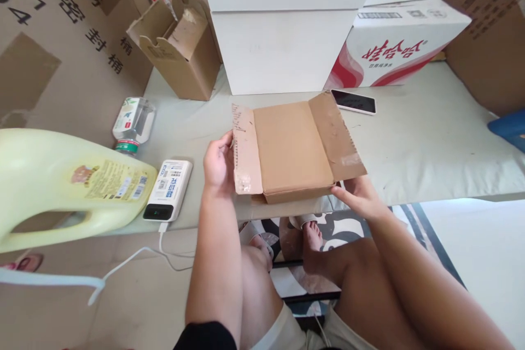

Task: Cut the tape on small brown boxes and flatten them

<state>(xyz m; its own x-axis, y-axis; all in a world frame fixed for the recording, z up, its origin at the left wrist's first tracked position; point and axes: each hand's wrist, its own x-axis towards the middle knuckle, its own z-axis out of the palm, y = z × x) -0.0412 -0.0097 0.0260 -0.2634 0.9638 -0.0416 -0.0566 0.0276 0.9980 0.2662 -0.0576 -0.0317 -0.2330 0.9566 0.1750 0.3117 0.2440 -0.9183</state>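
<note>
Black fabric sleeve [207, 336] at the left elbow; bare forearms reaching forward above the knees. Left hand [219, 165] wrapped narrowly around the left side of a shallow brown cardboard box [295, 147], thumb near the flap edge, other fingers partly hidden. Right hand [361, 194] angled inward, holding the box's near right corner, thumb at the rim, remaining fingers hidden beneath the flap. Box between both hands at the near edge of a pale cloth-covered surface [426, 147], flaps spread left and right. Off to the left, a white rectangular power bank [169, 188] beside a pale yellow plastic jug [94, 180], then a clear plastic bottle [135, 123] lying down. Farther off, a dark-screened phone [353, 102], an upright open brown carton [184, 57] and stacked white boxes [279, 52].
</note>
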